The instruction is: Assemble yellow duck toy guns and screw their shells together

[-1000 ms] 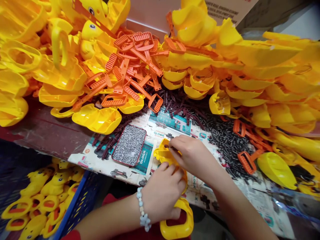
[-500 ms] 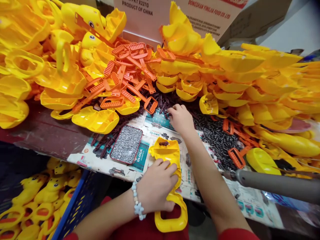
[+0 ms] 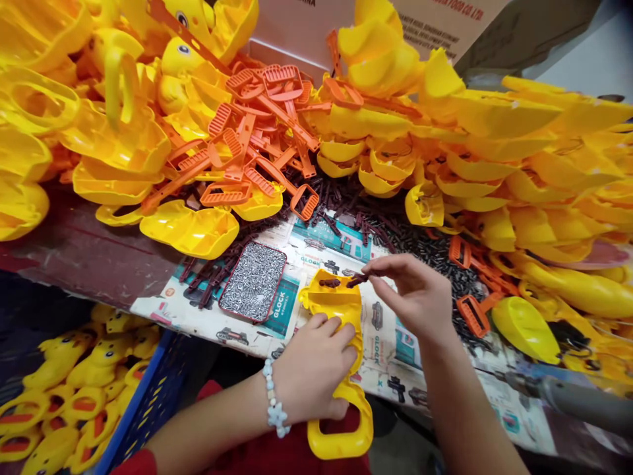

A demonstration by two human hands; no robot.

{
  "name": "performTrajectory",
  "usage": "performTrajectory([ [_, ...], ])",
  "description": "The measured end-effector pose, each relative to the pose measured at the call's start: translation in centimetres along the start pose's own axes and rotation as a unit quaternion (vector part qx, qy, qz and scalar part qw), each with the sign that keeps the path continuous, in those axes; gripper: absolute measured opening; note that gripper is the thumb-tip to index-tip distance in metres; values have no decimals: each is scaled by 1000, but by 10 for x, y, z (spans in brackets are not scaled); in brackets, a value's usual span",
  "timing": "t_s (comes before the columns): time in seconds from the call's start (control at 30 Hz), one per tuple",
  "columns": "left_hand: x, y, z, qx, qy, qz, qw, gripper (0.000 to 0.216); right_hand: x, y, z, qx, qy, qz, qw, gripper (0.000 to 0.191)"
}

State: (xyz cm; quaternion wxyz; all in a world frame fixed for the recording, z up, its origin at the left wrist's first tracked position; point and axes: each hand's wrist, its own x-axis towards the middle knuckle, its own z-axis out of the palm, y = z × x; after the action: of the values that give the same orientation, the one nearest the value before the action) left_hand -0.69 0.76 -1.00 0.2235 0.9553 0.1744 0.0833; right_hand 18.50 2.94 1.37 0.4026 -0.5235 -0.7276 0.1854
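My left hand (image 3: pixel 311 373) is closed around a yellow plastic duck-shaped shell (image 3: pixel 335 310) with a loop handle, pressing it at the table's front edge. A small dark brown piece lies inside the shell's upper end. My right hand (image 3: pixel 413 293) pinches another small dark brown plastic piece (image 3: pixel 357 280) between thumb and fingers, just right of the shell's top. Behind it lies a heap of the same dark brown pieces (image 3: pixel 361 221).
Yellow shell halves (image 3: pixel 188 231) and orange handle parts (image 3: pixel 257 132) pile up across the back. A flat tin of small metal pins (image 3: pixel 253 282) sits left of the shell on printed paper. A blue crate (image 3: pixel 143 409) with finished yellow ducks stands at lower left. Black pellets (image 3: pixel 435 257) lie to the right.
My right hand went from the shell to the dark brown heap and came back holding a piece above the shell. My left hand kept its hold on the shell.
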Motion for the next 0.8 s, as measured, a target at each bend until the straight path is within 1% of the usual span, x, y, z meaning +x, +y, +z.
performTrajectory([
  [0.13, 1, 0, 1, 1, 2, 0, 1000, 46, -8, 0, 8, -7, -24, 9, 1000, 8],
  [0.23, 0, -1, 2, -1, 5, -1, 1000, 46, -7, 0, 6, -28, -56, 8, 998, 6],
  [0.27, 0, -1, 2, -2, 7, 0, 1000, 45, -7, 1, 4, -35, -55, 7, 998, 6],
  [0.4, -1, -1, 2, -10, 5, 3, 1000, 43, -15, 14, -9, -70, 21, 22, 997, 4],
  [0.43, -1, -1, 2, -12, 3, 1, 1000, 43, -19, 19, -12, -87, 23, 28, 996, 4],
  [0.57, 0, -1, 2, -10, 0, -5, 1000, 44, -31, 36, -9, -176, -31, 44, 983, 12],
  [0.7, 2, -1, 1, -1, -6, -5, 1000, 44, -32, 39, 6, -239, -36, 40, 970, 20],
  [0.8, 3, 0, 1, 2, -10, -6, 1000, 43, -25, 37, 12, -251, -55, 35, 966, 20],
])
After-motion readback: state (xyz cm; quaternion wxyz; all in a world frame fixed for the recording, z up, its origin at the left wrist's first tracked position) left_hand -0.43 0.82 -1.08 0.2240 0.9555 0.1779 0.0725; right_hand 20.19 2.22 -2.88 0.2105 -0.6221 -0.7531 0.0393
